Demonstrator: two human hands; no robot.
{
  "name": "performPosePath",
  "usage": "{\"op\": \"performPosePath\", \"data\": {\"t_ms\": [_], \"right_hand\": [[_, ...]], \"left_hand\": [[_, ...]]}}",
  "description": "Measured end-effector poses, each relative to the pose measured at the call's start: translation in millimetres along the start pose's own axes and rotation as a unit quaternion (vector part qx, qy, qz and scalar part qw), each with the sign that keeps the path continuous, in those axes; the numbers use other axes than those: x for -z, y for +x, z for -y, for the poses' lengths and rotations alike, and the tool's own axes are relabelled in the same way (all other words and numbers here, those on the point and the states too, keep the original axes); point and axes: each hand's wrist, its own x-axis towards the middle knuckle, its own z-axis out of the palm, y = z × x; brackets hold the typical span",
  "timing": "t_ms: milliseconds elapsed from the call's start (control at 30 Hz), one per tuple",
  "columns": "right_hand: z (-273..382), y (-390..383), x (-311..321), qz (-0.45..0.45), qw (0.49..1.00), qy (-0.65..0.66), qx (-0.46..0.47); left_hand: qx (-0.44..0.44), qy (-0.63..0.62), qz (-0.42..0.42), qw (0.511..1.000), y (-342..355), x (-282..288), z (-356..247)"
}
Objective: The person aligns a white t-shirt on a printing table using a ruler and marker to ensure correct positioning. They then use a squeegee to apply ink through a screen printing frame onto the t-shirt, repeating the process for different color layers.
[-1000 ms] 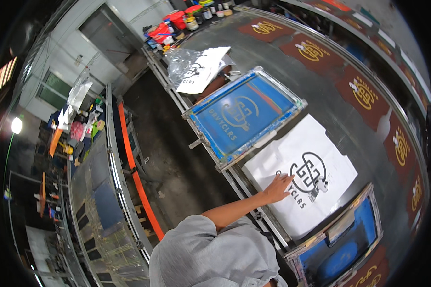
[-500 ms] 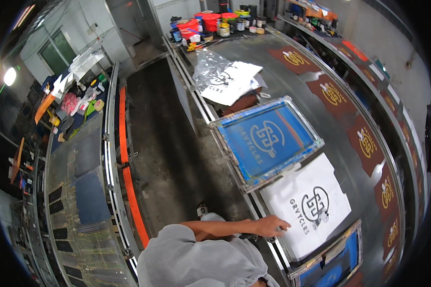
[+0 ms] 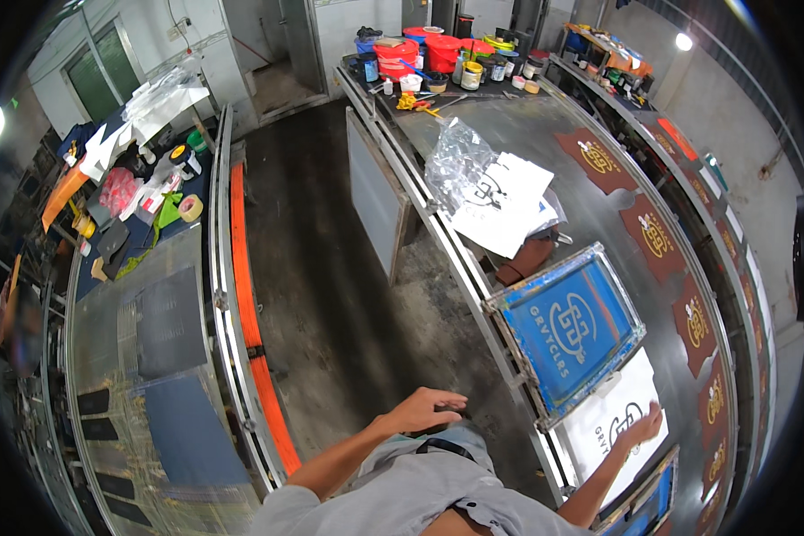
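My left hand point(image 3: 429, 408) is raised over the walkway above my legs, empty, its fingers loosely apart. My right hand point(image 3: 639, 429) is at the right side of a white printed sheet point(image 3: 598, 444) on the long printing table, fingers bent near the black circular logo; whether they grip anything is unclear. A blue screen frame point(image 3: 545, 322) with a pale logo lies just beyond that sheet, covering its far part. A second blue frame point(image 3: 652, 500) sits at the lower edge, beside my right forearm.
Brown printed pieces point(image 3: 692, 322) run along the table's right side. Farther up lie crumpled plastic point(image 3: 460, 152), white sheets point(image 3: 500, 214), paint buckets and jars point(image 3: 442, 55). A grey board point(image 3: 375, 196) leans by the walkway point(image 3: 304, 268). A cluttered second table point(image 3: 152, 330) stands left.
My left hand has lifted off the white sheet and moved left. My right hand has come into view at that sheet. The view has swung, showing more of the room's far end.
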Motion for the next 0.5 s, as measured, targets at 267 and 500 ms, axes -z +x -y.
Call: {"op": "performPosePath", "data": {"t_ms": [267, 500], "right_hand": [[111, -47, -300, 0.117, 0.988, 0.039, 0.098], [203, -161, -573, 0.324, 0.906, 0.273, -0.024]], "left_hand": [[0.06, -0.13, -0.214, 0.966, 3, 130, 48], [0.13, -0.162, -0.312, 0.927, 56, 268, 95]]}}
